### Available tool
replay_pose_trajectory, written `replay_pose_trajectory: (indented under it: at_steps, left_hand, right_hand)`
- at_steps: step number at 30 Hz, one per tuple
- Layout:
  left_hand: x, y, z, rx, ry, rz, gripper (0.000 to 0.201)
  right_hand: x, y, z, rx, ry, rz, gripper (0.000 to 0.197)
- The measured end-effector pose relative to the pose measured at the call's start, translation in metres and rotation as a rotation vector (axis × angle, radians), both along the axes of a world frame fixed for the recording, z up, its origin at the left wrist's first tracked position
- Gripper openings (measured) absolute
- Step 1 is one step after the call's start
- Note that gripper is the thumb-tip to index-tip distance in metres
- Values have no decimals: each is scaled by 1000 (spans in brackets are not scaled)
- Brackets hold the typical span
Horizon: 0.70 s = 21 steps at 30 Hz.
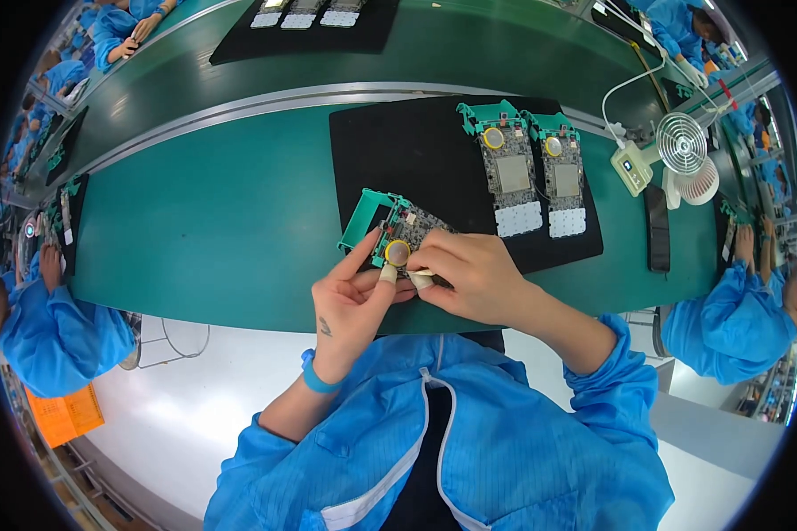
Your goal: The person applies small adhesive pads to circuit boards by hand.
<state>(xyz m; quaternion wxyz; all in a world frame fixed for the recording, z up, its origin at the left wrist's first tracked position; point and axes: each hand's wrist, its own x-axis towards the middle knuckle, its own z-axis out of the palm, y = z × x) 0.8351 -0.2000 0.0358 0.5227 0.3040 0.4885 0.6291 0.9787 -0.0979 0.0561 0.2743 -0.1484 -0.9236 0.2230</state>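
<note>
A circuit board (423,220) with a round yellow-rimmed part (398,253) and a green plastic frame (360,221) at its left end is held tilted over the near edge of a black mat (398,150). My left hand (350,288) grips the board by its lower left side, thumb close to the round part. Over the board's right half, my right hand (474,274) is closed, with a small pale sliver between thumb and finger whose kind I cannot make out. Pale covers sit on both thumb tips. My right hand hides much of the board.
Two similar boards (512,173) with green frames lie at the mat's right. Beyond them stand a small white fan (681,143) and a dark phone (657,228). A conveyor belt (239,66) runs behind the green table (195,212). Co-workers in blue (62,327) sit at both sides.
</note>
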Motion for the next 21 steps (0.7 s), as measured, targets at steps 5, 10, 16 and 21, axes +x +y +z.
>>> replay_pose_trajectory:
  at_steps: [5,10,16,21]
  left_hand:
    - [4,1,-3,11,7,30,47]
    - [6,2,-2,15,4,39,48]
    - [11,2,-2,-29,-59,88,51]
    - [14,3,-4,-30,-22,130,52]
  right_hand:
    - [0,-7,2,-49,-63,-109,24]
    - [4,-14,5,-144,-81,-174,33]
    - [9,-44,14,-281,-178,-255,26]
    - [0,-46,-7,-185,-228,-359,28]
